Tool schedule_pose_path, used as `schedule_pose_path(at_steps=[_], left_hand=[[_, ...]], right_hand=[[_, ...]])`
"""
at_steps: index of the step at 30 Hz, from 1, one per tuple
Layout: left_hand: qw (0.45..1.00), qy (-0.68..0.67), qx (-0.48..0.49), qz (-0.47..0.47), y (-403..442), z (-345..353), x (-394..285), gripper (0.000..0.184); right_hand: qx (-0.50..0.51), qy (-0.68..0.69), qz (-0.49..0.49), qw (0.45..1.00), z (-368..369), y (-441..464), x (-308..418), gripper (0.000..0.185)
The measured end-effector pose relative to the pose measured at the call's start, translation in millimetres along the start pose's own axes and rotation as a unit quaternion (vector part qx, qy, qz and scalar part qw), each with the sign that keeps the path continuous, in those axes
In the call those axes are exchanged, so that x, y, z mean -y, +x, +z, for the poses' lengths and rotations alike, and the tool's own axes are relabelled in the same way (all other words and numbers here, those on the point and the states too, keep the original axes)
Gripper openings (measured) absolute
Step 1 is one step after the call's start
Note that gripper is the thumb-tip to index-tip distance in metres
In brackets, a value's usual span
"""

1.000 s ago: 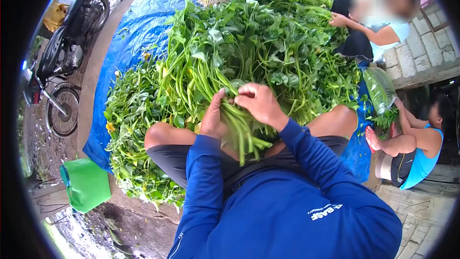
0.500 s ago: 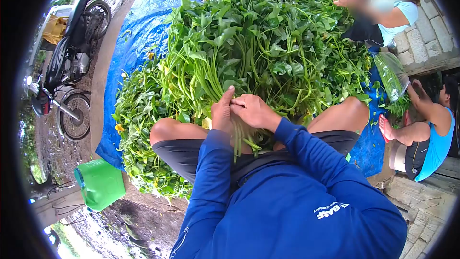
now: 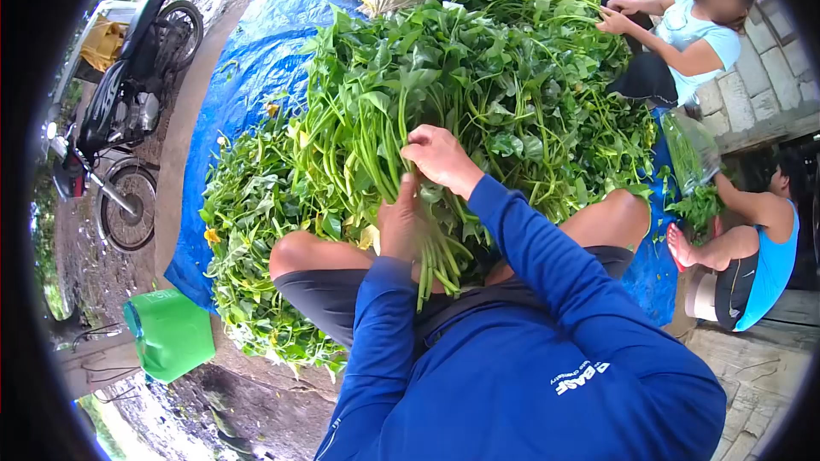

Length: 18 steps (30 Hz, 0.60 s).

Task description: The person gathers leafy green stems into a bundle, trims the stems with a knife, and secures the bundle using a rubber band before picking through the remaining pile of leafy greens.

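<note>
My left hand (image 3: 398, 226) is closed around a bunch of leafy green stems (image 3: 440, 266), whose cut ends hang down over my lap. Above it, my right hand (image 3: 442, 158) has its fingers curled and pinched against one stem at the upper side of the bunch. The leaves of the bunch blend into a big heap of leafy greens (image 3: 504, 94) in front of my knees. Where the held bunch ends and the heap begins is hard to tell.
The heap lies on a blue tarp (image 3: 256, 47). A green plastic container (image 3: 173, 335) stands at lower left, a motorcycle (image 3: 128, 111) beyond it. One person (image 3: 696, 38) handles stems at upper right; another (image 3: 756, 248) sits by a clear bag of greens (image 3: 690, 145).
My right hand has moved up and away from my left hand, to the upper stems. My left hand has dropped slightly with the bunch, and the stem ends hang lower.
</note>
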<state>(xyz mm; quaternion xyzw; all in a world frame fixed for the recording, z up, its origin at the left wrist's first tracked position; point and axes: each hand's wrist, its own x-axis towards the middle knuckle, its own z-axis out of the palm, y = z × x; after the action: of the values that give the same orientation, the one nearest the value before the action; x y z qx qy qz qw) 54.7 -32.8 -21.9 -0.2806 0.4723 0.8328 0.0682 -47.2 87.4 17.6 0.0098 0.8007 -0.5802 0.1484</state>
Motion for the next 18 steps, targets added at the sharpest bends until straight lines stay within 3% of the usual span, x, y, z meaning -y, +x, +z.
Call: schedule_pose_path(at_steps=[3, 5, 8, 12, 16, 18], left_hand=[[1.0, -0.006, -0.016, -0.014, 3, -3, 0, 0.039], [0.998, 0.018, -0.039, 0.039, 1, -1, 1, 0.042], [0.991, 0.08, -0.083, 0.075, 9, -2, 8, 0.046], [0.993, 0.075, -0.081, 0.046, -2, 4, -4, 0.052], [0.995, 0.063, -0.061, 0.044, -1, -2, 0, 0.055], [0.995, 0.061, -0.064, 0.044, 0, -1, -2, 0.057]], right_hand=[[-0.105, -0.075, -0.06, 0.99, -13, -16, 9, 0.031], [-0.149, -0.09, -0.073, 0.982, -19, -26, 20, 0.035], [-0.186, -0.139, -0.112, 0.966, -34, -25, 36, 0.031], [-0.198, -0.285, -0.135, 0.928, -59, -14, 68, 0.023], [-0.113, -0.372, -0.13, 0.912, -64, 9, 71, 0.027], [0.006, -0.337, -0.094, 0.937, -48, 11, 71, 0.029]])
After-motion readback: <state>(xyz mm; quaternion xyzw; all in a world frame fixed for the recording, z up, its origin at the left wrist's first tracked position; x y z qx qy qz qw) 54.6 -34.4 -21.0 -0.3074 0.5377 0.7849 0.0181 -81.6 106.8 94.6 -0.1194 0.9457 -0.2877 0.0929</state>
